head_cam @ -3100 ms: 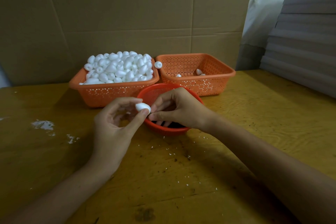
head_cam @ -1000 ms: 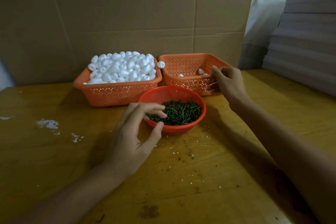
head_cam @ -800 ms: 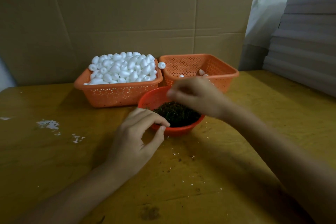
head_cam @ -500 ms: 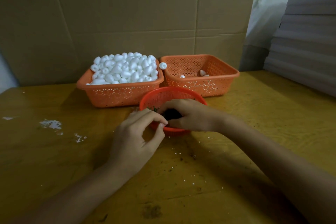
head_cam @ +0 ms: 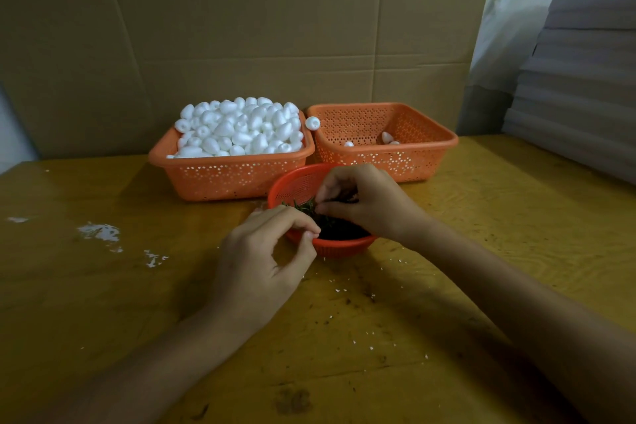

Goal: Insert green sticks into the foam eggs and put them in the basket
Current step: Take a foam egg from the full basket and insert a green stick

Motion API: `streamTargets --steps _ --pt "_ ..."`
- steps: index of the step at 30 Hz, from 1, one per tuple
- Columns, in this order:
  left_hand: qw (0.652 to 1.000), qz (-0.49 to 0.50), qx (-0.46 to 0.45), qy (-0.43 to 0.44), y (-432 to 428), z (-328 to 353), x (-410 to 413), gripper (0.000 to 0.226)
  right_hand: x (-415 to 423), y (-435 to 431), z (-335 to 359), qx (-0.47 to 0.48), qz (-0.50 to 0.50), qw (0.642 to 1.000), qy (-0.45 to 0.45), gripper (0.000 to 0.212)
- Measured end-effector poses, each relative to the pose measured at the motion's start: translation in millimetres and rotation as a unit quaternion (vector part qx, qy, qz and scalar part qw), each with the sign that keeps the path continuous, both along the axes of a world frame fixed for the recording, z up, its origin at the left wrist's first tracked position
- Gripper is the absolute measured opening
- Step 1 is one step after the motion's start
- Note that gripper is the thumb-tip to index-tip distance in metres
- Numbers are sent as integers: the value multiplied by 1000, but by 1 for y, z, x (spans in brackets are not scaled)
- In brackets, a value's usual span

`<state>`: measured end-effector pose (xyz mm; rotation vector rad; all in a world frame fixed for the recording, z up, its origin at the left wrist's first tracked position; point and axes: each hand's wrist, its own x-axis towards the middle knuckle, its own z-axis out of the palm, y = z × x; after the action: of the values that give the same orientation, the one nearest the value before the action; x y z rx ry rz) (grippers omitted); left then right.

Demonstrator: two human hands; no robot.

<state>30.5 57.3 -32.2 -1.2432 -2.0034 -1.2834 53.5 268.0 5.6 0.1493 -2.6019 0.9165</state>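
Note:
A small red bowl [head_cam: 294,182] of green sticks [head_cam: 339,229] stands in front of two orange baskets. My right hand [head_cam: 373,206] reaches into the bowl, and its curled fingers pinch a few green sticks at the left side. My left hand [head_cam: 263,260] is at the bowl's near-left rim, where thumb and forefinger appear to pinch it. The left basket [head_cam: 234,163] is heaped with white foam eggs [head_cam: 241,127]. The right basket [head_cam: 389,150] holds a few eggs [head_cam: 387,137] on its floor; whether they carry sticks is hidden. One egg [head_cam: 312,122] sits between the two rims.
The yellow wooden table [head_cam: 481,217] bears white foam crumbs [head_cam: 99,232] at the left and specks near the bowl. Cardboard sheets [head_cam: 261,27] form a wall behind the baskets. Grey sheets [head_cam: 578,96] are stacked at the right edge.
My right hand came back from the right basket and dipped into the red bowl, where it now pinches sticks. My left hand, which held an egg three seconds ago, closed its thumb and forefinger at the rim.

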Motion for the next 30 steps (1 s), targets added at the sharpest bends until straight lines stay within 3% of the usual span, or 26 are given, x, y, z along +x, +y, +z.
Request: streamTargets --steps 4,8,13,19,30 --pt "1000 0 -5 8 0 0 1 15 1 3 2 -134 4 991 -27 11" --pt "1000 3 -3 6 1 0 0 12 3 6 7 -299 17 953 -45 15" --pt "1000 6 -5 5 0 -1 0 8 4 11 13 -411 15 910 -45 25" --pt "1000 8 -7 10 0 0 0 8 5 13 14 -461 33 884 -66 29" --pt "1000 6 -10 12 1 0 -1 8 4 14 13 -479 50 874 -68 28"
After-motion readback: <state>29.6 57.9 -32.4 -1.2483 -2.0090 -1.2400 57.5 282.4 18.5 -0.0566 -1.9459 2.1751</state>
